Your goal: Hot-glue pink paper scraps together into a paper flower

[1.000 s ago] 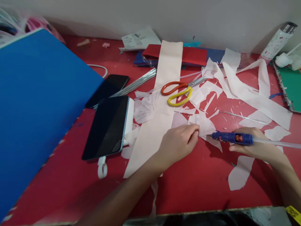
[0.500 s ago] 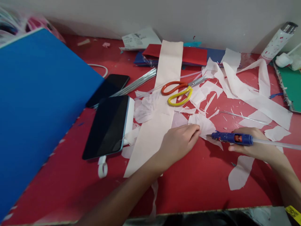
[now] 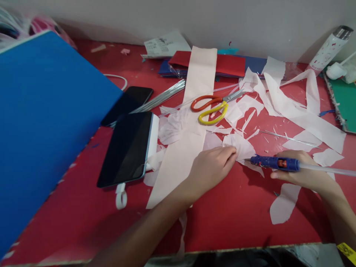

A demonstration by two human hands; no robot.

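At the near middle of the red table (image 3: 236, 211), head view: our left hand (image 3: 213, 168) pinches a pale paper petal (image 3: 240, 146) flat, while our right hand (image 3: 302, 172) is wrapped around the blue glue gun (image 3: 274, 162), nozzle almost at the pinched edge. We judge gluing is in hand; next calls for a steady bead. Around us: scissors (image 3: 211, 107), paper strips, a tablet (image 3: 126, 148), a blue board (image 3: 41, 122), a pale wall behind.
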